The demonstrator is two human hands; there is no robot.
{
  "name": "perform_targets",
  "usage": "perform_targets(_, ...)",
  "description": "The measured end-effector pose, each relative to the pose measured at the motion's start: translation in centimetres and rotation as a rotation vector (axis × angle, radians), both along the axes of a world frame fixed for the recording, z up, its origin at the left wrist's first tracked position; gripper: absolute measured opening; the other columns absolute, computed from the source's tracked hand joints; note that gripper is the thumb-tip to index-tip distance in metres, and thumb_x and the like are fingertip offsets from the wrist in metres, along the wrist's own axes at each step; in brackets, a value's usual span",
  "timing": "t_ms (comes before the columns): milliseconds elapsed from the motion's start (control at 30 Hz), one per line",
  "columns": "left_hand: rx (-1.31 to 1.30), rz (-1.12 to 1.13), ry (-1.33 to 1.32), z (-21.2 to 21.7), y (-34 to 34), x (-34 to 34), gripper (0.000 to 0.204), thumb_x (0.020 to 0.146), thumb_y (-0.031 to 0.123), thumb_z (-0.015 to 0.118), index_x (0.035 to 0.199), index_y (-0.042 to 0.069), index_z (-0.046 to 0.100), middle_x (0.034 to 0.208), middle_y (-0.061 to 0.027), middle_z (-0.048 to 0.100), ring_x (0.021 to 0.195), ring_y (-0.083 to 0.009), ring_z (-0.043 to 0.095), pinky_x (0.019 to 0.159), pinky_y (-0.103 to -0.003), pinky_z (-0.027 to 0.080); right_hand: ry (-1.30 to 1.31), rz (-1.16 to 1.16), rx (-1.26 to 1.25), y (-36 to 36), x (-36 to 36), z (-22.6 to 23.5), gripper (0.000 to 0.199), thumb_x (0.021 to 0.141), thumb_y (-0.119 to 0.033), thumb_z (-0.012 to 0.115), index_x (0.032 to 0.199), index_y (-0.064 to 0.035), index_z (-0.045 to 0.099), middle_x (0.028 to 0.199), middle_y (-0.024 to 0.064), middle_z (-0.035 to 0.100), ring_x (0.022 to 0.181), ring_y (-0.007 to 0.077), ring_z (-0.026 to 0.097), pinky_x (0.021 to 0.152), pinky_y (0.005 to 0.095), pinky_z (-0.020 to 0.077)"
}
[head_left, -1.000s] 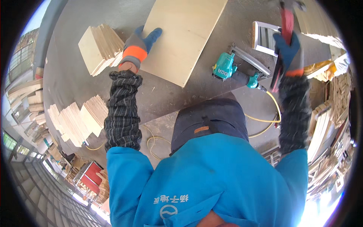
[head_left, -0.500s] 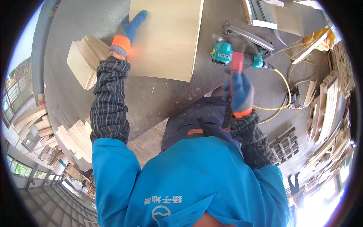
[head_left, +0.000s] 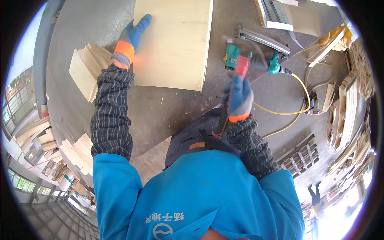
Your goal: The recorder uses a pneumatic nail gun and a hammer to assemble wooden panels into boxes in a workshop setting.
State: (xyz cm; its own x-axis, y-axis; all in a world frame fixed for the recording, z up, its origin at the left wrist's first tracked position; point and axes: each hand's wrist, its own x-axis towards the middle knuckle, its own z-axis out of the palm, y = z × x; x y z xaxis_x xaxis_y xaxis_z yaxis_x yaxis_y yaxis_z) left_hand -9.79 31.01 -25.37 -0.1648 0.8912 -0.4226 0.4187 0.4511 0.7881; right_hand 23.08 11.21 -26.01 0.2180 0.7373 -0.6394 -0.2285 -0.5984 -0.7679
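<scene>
My left hand (head_left: 135,34), in a blue glove with an orange cuff, grips the left edge of a pale wooden panel (head_left: 172,48) on the dark table. Its thumb lies over the top face and its other fingers are partly hidden. My right hand (head_left: 241,96), gloved alike, is closed around the red and black handle of a hammer (head_left: 241,67). The hammer's head is smeared by motion. It passes in front of a teal nail gun (head_left: 232,56), which lies on the table right of the panel with a yellow air hose (head_left: 298,79) attached.
Thin wooden boards (head_left: 90,64) stand stacked beside my left forearm, with another stack (head_left: 78,152) nearer. Metal and board pieces (head_left: 276,20) lie at the far right. A slatted pallet (head_left: 300,156) and timber piles (head_left: 348,116) are on the floor at the right.
My right hand has moved left with the hammer, toward the panel. My left hand has shifted slightly left, and the view has moved a little.
</scene>
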Motion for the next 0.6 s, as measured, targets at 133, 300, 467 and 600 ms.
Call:
perform_targets(133, 0.041, -0.017, -0.049, -0.3, 0.6, 0.1, 0.068, 0.1, 0.053, 0.073, 0.144, 0.001, 0.065, 0.136, -0.0071, 0.07, 0.117, -0.0172, 0.066, 0.099, -0.031, 0.054, 0.041, -0.211, -0.028, 0.3, -1.8, -0.5, 0.041, 0.112, -0.04, 0.053, 0.122, -0.003, 0.068, 0.075, 0.0019, 0.062, 0.056, 0.0102, 0.056, 0.051, 0.0276, 0.0449)
perform_targets(300, 0.004, 0.006, -0.004, -0.1, 0.1, -0.2, 0.068, 0.101, 0.051, 0.072, 0.145, 0.0, 0.064, 0.136, -0.0075, 0.07, 0.116, -0.0177, 0.066, 0.099, -0.031, 0.054, -0.017, 0.009, -0.024, 0.9, -0.4, 0.6, 0.042, 0.111, -0.043, 0.054, 0.118, -0.0039, 0.069, 0.073, 0.0012, 0.06, 0.052, 0.0096, 0.052, 0.05, 0.0262, 0.0428)
perform_targets(467, -0.017, -0.041, 0.015, -0.7, 0.9, -2.0, 0.069, 0.1, 0.053, 0.073, 0.146, 0.001, 0.064, 0.135, -0.0079, 0.07, 0.116, -0.0178, 0.066, 0.099, -0.031, 0.054, 0.01, -0.225, -0.016, -0.2, -1.8, -0.3, 0.038, 0.112, -0.038, 0.053, 0.121, -0.0029, 0.064, 0.071, 0.0006, 0.058, 0.053, 0.0103, 0.053, 0.049, 0.0271, 0.0443)
perform_targets(600, -0.004, 0.018, -0.088, -0.9, -0.1, -1.3, 0.069, 0.1, 0.053, 0.074, 0.145, 0.001, 0.064, 0.134, -0.0082, 0.07, 0.115, -0.0184, 0.067, 0.098, -0.032, 0.055, 0.116, 0.065, -0.109, -0.1, -2.0, 0.5, 0.037, 0.112, -0.038, 0.054, 0.115, -0.0035, 0.067, 0.07, 0.0009, 0.057, 0.053, 0.0114, 0.054, 0.047, 0.0293, 0.0447)
